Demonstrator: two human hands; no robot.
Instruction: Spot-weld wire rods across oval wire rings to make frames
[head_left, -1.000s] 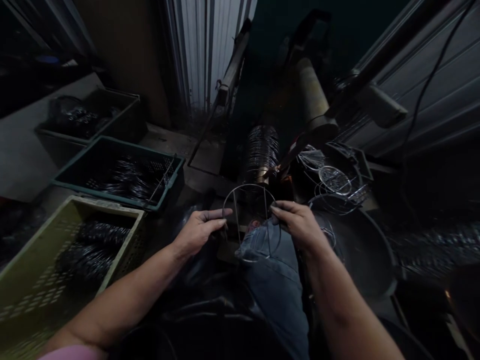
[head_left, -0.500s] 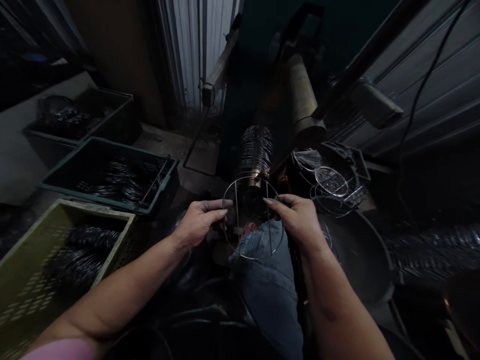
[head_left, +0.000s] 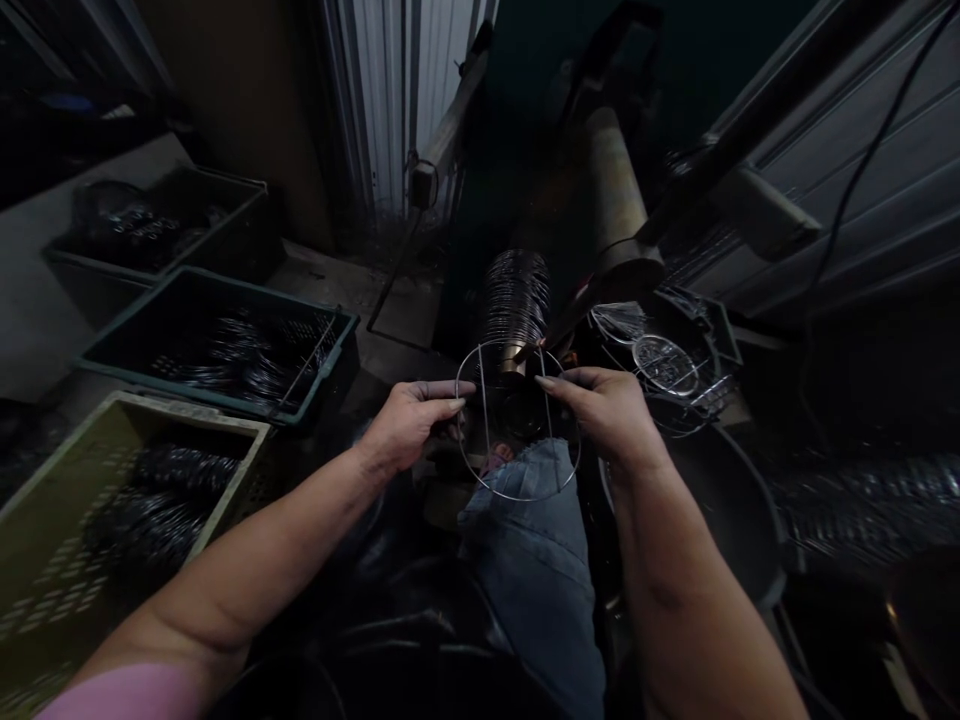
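In the head view, three plastic crates stand at the left side. The nearest one, an olive perforated crate [head_left: 187, 410], holds dark bundles of wire rings. The teal crate [head_left: 187, 390] behind it holds loose shiny wire rings, and a dark crate [head_left: 217, 180] farther back holds more wire. The left hand [head_left: 409, 425] and the right hand [head_left: 604, 410] are both closed narrowly, and they hold a round wire frame [head_left: 517, 498] from its two sides. This frame is a ring with two straight wires across it, and it is held above the person's denim-covered knee [head_left: 532, 560]. Just behind the frame is a long stack of wire rings [head_left: 514, 300]. At the right, a black bin [head_left: 709, 320] carries a loose heap of wire frames [head_left: 664, 365]. Below it is a large dark tub [head_left: 720, 510]. Behind everything are the concrete floor [head_left: 405, 310] and a corrugated metal wall [head_left: 390, 100].
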